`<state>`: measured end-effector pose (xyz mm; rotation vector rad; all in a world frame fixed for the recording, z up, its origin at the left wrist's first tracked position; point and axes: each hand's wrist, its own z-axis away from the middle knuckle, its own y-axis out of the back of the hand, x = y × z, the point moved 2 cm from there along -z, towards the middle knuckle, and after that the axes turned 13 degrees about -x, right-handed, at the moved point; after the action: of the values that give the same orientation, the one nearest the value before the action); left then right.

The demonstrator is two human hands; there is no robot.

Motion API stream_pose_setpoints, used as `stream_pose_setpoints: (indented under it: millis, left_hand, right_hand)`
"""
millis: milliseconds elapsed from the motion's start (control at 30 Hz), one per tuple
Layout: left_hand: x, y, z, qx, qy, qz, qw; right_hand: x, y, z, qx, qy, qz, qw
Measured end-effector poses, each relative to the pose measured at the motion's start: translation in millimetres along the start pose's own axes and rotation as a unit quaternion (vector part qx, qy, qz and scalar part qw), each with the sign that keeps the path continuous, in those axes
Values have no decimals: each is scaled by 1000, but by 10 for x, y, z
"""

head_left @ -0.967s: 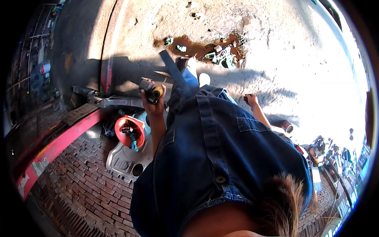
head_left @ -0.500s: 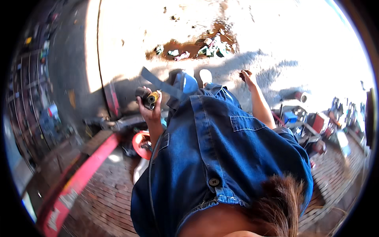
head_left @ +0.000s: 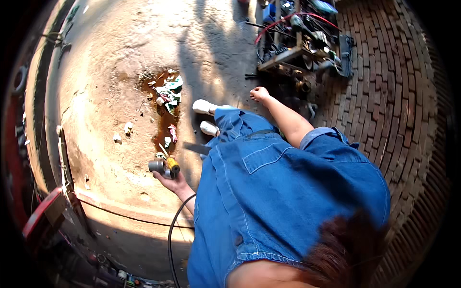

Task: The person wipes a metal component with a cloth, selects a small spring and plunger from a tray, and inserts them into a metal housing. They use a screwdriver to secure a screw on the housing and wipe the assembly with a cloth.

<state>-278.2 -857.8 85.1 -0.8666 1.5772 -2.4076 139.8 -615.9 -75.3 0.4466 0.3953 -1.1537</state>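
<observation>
Palm up, my left hand (head_left: 176, 183) holds a yellow-handled screwdriver (head_left: 172, 165) together with a grey cylindrical metal part (head_left: 156, 166). The screwdriver's thin shaft points up and away, toward the wet patch on the ground. More grey metal shows beneath the handle, but I cannot tell whether it is a separate piece. My right hand (head_left: 260, 94) is out ahead on the right, apart from the cluttered metal rack (head_left: 283, 56). Its fingers are curled closed, and whatever they may hold is hidden.
Soaked rags (head_left: 171, 93) lie in a brown wet patch (head_left: 163, 125) on sunlit ground. Tools and a red hose (head_left: 307, 15) crowd the rack. Brick paving (head_left: 370, 96) runs along the right. A black cable (head_left: 171, 240) hangs by my left arm; a red metal beam (head_left: 41, 211) stands far left.
My body has turned right, bringing the rack ahead of me and the rags to the left. The screwdriver and grey part remain in my left hand. My right hand is now nearer the rack.
</observation>
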Motion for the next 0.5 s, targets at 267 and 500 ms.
stream_pose_setpoints:
  millis: [267,500]
  left_hand:
    - [-714,-269,-506,-22,182,116,976]
    - [-1574,-974,-873,-25,260,24,965]
  right_hand:
    - [255,508,391,51,20,-78,995]
    - [36,853,42,76,9,-186,979]
